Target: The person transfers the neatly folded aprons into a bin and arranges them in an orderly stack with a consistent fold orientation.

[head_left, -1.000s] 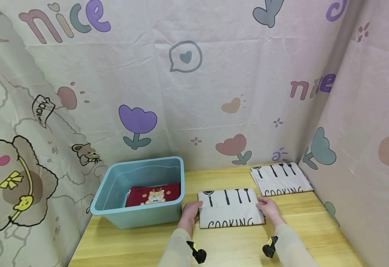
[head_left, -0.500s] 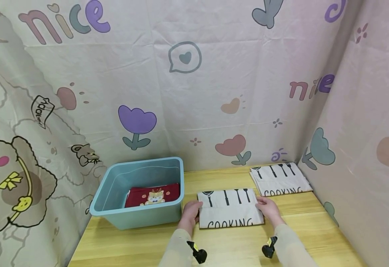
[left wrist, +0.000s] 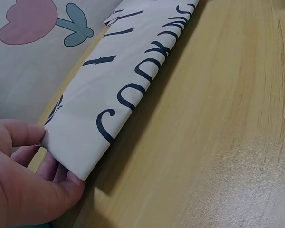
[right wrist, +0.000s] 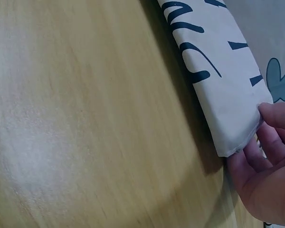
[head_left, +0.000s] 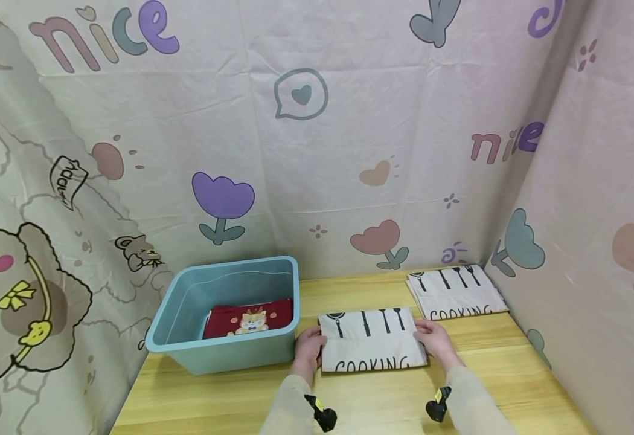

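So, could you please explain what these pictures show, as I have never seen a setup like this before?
Of course. There is no robot here: a person is working with a bare left hand and right hand. The wide picture comes from a camera worn on the head, looking forward and down; the two close ones come from cameras worn on the wrists, one per hand. On the wooden table stands a blue tub with red fabric inside. Farther back, to the right, lies a white folded cloth printed with COOKING. The hands hold a similar one, the front cloth, by its two short sides, one hand at each.
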A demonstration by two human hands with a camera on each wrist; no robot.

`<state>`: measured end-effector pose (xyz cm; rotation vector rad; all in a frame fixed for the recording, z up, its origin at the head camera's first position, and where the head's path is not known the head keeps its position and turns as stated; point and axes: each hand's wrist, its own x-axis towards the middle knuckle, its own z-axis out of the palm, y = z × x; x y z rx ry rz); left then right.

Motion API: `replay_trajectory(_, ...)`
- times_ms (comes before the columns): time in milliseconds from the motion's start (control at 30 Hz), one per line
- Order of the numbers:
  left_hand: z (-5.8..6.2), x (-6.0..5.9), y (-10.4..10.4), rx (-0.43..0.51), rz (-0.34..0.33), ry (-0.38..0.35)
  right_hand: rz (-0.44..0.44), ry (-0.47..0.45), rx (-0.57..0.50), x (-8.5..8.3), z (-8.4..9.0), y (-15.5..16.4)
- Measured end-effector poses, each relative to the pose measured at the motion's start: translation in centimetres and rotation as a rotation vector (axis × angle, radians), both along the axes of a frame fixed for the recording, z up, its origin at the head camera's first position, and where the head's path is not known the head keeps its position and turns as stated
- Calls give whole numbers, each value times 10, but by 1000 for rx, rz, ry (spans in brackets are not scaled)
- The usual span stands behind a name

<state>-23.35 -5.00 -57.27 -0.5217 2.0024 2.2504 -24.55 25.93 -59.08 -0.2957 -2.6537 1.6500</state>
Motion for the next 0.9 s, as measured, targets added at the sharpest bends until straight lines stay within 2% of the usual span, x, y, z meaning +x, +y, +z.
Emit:
replay_trajectory(200, -1, 1, 2, -15, 27, -5, -17, 17, -7, 1, 0, -3)
replay_trajectory(467, -6, 0, 5, 12, 68, -5, -66, 22, -94, 0, 2, -3)
replay_trajectory(900, 2, 0, 10, 33, 90, -17, -87, 18, -170, 3, 11, 6)
